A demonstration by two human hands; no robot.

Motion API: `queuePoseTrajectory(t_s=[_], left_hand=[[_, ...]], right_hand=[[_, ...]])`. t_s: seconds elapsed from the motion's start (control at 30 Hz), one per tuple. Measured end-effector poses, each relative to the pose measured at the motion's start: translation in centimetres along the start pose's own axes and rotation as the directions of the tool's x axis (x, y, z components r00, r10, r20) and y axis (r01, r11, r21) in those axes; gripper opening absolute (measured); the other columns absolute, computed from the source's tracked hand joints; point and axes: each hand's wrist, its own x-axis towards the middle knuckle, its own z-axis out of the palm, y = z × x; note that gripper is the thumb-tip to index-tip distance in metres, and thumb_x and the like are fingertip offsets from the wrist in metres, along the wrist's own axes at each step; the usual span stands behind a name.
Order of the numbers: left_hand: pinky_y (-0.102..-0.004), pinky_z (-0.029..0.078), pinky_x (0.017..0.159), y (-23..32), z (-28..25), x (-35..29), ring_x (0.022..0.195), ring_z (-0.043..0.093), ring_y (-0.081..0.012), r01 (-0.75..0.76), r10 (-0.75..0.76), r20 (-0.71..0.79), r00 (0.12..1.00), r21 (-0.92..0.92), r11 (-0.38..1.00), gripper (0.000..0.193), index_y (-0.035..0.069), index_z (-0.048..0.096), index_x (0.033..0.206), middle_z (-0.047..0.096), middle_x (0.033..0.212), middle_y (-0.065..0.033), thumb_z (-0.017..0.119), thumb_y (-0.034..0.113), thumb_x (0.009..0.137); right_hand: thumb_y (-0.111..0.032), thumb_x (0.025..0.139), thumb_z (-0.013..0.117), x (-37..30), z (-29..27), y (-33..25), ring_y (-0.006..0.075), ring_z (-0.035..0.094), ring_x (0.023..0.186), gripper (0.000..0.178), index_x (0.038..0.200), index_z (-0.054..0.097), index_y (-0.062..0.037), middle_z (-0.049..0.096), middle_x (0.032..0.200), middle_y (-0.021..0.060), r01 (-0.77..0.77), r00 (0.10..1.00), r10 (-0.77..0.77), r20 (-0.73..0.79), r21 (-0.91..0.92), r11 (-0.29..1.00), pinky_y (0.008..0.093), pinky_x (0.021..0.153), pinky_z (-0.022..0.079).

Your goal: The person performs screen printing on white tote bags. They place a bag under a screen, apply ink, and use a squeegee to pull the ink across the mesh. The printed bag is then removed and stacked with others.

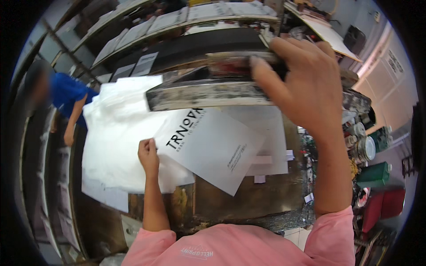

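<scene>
My right hand is raised at the upper right, its fingers curled over a paint-smeared wooden screen-printing frame. That frame is tilted up over the table, near edge toward me. A stained wooden block, perhaps a squeegee, lies behind the near edge; motion blurs it near my thumb. Below the frame is a white sheet with black print, lying askew. My left hand pinches this sheet at its left edge, fingers closed. The sheet's far end is hidden behind the frame.
A heap of white sheets covers the table's left side. Paint cans and a green bottle stand at the right. A co-worker in a blue shirt is at far left. Racks with sheets run along the back.
</scene>
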Motion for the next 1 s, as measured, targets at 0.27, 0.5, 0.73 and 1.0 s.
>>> queuePoseTrajectory(t_s=[0.27,0.5,0.73,1.0], left_hand=[[-0.047,0.051,0.099,-0.1,-15.1,-3.3,0.111,0.065,-0.0301,0.03,0.28,-0.424,0.861,0.592,0.805,0.05,0.0,0.061,0.142,0.068,0.124,-0.0215,0.072,0.033,0.106],[-0.0682,0.008,0.132,6.3,-2.6,-12.5,0.163,0.025,-0.0464,-0.748,0.174,0.767,0.618,0.505,0.431,0.119,0.007,0.046,0.164,0.037,0.173,-0.0225,0.071,0.086,0.079],[-0.0681,0.009,0.132,12.6,13.4,-17.5,0.162,0.021,-0.0535,-0.79,0.284,0.887,0.364,0.133,0.598,0.129,0.005,0.043,0.166,0.03,0.175,-0.0248,0.071,0.091,0.073],[-0.0735,0.007,0.129,14.7,22.5,-22.6,0.158,0.025,-0.0579,-0.793,0.429,0.852,0.298,-0.029,0.609,0.134,0.0,0.044,0.163,0.032,0.172,-0.0303,0.059,0.099,0.074]], right_hand=[[-0.043,0.095,0.066,-2.6,1.0,0.9,0.036,0.069,0.081,0.043,0.087,0.074,-0.0009,0.072,0.082,0.0164,0.109,0.988,-0.111,-0.107,-0.021,0.994,0.0485,0.086,0.046],[-0.043,0.096,0.065,-1.6,-1.1,-1.2,0.0352,0.069,0.086,0.045,0.092,0.075,0.0007,0.072,0.084,0.0168,0.077,0.996,-0.077,-0.033,0.01,0.997,0.0482,0.088,0.045],[-0.046,0.096,0.066,-2.5,2.1,1.9,0.0358,0.071,0.087,0.047,0.1,0.077,-0.0005,0.075,0.088,0.0173,0.108,0.992,-0.109,-0.068,-0.023,0.994,0.0473,0.086,0.046],[-0.047,0.111,0.046,4.9,-5.6,-1.4,0.0238,0.055,0.059,0.061,0.07,0.062,-0.0043,0.057,0.063,0.0059,-0.12,0.819,0.104,0.564,-0.009,0.993,0.0505,0.092,0.051]])
